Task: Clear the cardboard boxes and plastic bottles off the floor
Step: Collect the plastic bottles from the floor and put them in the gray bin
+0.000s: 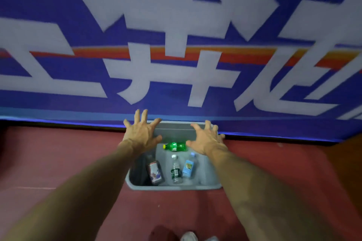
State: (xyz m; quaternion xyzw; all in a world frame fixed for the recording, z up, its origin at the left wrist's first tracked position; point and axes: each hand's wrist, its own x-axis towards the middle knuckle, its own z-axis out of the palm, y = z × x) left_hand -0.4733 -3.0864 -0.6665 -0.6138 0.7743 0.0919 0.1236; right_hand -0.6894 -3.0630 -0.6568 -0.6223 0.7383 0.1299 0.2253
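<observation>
A grey plastic bin (174,187) stands on the red floor against a blue banner. Inside it lie several bottles: a green bottle (175,146) at the far end, a dark bottle with a red label (155,172), a clear bottle with a dark green label (176,170) and a clear bottle with a light blue label (189,166). My left hand (142,133) hovers over the bin's far left corner with fingers spread and holds nothing. Over the far right corner, my right hand (207,139) is spread the same way and also empty.
The blue banner (176,45) with large white characters and an orange stripe stands right behind the bin. Red floor (58,162) spreads to both sides. A shoe tip (189,236) shows at the bottom edge. No cardboard boxes are in view.
</observation>
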